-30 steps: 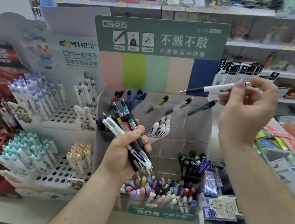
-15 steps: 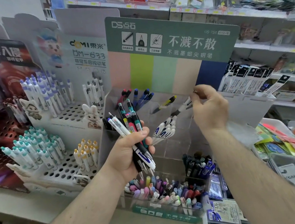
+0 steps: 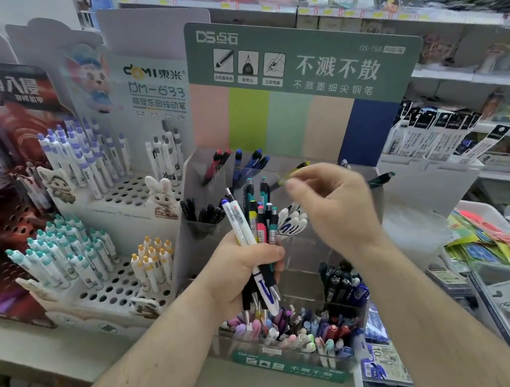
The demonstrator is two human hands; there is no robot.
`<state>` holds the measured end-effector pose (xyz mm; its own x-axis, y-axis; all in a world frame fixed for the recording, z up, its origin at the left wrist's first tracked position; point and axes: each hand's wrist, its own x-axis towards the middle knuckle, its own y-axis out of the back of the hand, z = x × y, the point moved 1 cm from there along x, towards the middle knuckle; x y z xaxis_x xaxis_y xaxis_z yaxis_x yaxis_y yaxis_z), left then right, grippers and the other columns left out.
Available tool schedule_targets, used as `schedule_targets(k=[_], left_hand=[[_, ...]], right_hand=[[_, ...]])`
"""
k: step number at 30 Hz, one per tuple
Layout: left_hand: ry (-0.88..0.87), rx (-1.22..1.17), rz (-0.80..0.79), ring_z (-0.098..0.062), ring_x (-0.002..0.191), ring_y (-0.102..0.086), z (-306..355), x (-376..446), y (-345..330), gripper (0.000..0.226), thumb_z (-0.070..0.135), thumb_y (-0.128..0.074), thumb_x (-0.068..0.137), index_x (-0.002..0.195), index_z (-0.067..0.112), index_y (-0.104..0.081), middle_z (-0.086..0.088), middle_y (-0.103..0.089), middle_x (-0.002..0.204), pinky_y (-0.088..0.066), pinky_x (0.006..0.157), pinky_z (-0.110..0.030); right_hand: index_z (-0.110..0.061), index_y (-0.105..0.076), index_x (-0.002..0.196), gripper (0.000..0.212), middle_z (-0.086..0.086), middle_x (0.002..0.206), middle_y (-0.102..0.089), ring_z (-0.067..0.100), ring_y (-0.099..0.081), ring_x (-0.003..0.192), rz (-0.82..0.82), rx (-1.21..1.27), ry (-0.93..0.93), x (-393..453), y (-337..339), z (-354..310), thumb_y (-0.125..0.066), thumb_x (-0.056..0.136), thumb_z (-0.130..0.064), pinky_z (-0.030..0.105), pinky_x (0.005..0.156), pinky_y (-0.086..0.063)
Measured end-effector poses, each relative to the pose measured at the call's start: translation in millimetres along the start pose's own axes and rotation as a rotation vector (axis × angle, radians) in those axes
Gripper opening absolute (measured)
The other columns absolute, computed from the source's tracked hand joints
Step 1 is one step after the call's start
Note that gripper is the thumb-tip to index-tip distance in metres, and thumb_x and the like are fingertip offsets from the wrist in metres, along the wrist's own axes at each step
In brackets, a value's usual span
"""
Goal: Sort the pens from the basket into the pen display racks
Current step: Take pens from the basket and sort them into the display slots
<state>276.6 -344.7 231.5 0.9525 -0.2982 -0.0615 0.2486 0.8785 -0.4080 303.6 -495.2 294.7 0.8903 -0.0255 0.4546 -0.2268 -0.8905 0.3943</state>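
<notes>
Fingers (image 3: 275, 252) before stocked shop shelves (image 3: 476, 77)

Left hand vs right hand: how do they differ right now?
The left hand grips a bundle of pens; the right hand holds nothing that I can see. The left hand's fingers wrap into a fist; the right hand's fingers hang loosely curled, blurred. The left hand sits lower; the right hand is higher, beside the pens' tops. Both are in front of the clear rack.
</notes>
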Motion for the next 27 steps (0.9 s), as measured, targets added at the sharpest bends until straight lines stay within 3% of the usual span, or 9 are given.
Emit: schedule_targets(k=[2,4,9,11,14,17,21,24,27], left_hand=[[-0.004,0.023,-0.017,-0.019,0.057,-0.056,-0.6,-0.8,-2.3,0.020,0.000,-0.065,0.068,0.085,0.005,-0.056,-0.007,-0.057,0.063,-0.048,0.054,-0.030],[-0.006,-0.003,-0.040,-0.019,0.058,-0.058,-0.7,-2.1,-3.6,0.019,-0.001,-0.064,0.070,0.087,0.005,-0.060,-0.007,-0.059,0.066,-0.049,0.053,-0.028],[0.019,-0.080,0.013,-0.022,0.066,-0.067,-6.3,-5.0,0.4,0.028,0.006,-0.066,0.073,0.100,0.004,-0.063,-0.012,-0.067,0.078,-0.053,0.054,-0.029],[0.007,-0.109,0.036,-0.023,0.070,-0.068,-6.6,-5.2,-0.8,0.022,0.001,-0.066,0.082,0.103,0.004,-0.063,-0.012,-0.069,0.079,-0.054,0.056,-0.031],[-0.004,-0.154,0.139,-0.022,0.067,-0.069,-4.6,-3.9,-1.4,0.013,-0.007,-0.054,0.091,0.093,0.002,-0.063,-0.011,-0.068,0.074,-0.058,0.060,-0.033],[-0.001,-0.203,0.227,-0.020,0.067,-0.068,-3.3,-1.1,4.8,0.012,-0.008,-0.055,0.091,0.089,0.004,-0.057,-0.006,-0.066,0.065,-0.060,0.070,-0.037],[0.043,-0.213,0.225,-0.016,0.059,-0.064,-2.5,-2.4,8.1,0.010,-0.002,-0.058,0.088,0.086,0.008,-0.058,-0.008,-0.062,0.066,-0.053,0.056,-0.028],[0.064,-0.345,0.153,-0.014,0.053,-0.061,-2.1,-4.1,3.2,0.023,0.008,-0.064,0.071,0.094,0.011,-0.060,-0.007,-0.058,0.065,-0.049,0.048,-0.025],[0.058,-0.519,0.094,-0.012,0.055,-0.061,-0.7,-2.0,2.1,0.023,0.009,-0.061,0.074,0.096,0.013,-0.060,-0.002,-0.060,0.069,-0.047,0.045,-0.022]], right_hand=[[-0.028,-0.071,0.093,0.009,-0.002,0.068,-0.064,0.005,-0.055,0.060,-0.220,0.019,-0.071,-12.7,-9.8,-2.7,-0.076,0.086,-0.030,0.027,0.060,-0.049],[-0.031,-0.067,0.096,0.015,-0.003,0.066,-0.062,0.008,-0.054,0.059,-0.281,-0.021,-0.098,-21.2,-14.7,3.3,-0.077,0.085,-0.033,0.026,0.059,-0.049],[-0.028,-0.067,0.093,0.014,0.008,0.074,-0.066,0.025,-0.063,0.067,-0.183,0.053,-0.096,-28.0,-12.2,9.9,-0.076,0.086,-0.020,0.037,0.063,-0.056],[-0.026,-0.067,0.092,0.015,0.004,0.075,-0.067,0.023,-0.064,0.067,-0.133,0.073,-0.090,-30.0,-12.7,8.9,-0.077,0.085,-0.017,0.031,0.061,-0.057],[-0.021,-0.071,0.092,0.010,-0.001,0.074,-0.069,0.016,-0.063,0.064,-0.029,0.101,-0.108,-32.3,-11.7,5.2,-0.077,0.086,-0.015,0.026,0.059,-0.056],[-0.010,-0.070,0.096,0.006,0.002,0.068,-0.067,0.011,-0.054,0.048,0.115,0.397,-0.280,-28.5,-3.5,2.8,-0.068,0.091,-0.006,0.020,0.048,-0.048],[-0.007,-0.068,0.096,0.013,0.002,0.069,-0.067,0.009,-0.054,0.047,0.258,0.743,-0.413,-20.7,5.8,6.5,-0.056,0.097,-0.002,0.020,0.050,-0.050],[-0.010,-0.069,0.095,0.016,0.005,0.078,-0.067,0.010,-0.059,0.055,0.302,0.747,-0.429,-23.9,5.8,9.8,-0.055,0.098,-0.003,0.021,0.054,-0.052],[-0.009,-0.069,0.102,0.016,0.007,0.083,-0.069,0.011,-0.061,0.059,0.344,0.724,-0.444,-28.5,9.1,13.0,-0.055,0.099,-0.004,0.022,0.059,-0.053]])
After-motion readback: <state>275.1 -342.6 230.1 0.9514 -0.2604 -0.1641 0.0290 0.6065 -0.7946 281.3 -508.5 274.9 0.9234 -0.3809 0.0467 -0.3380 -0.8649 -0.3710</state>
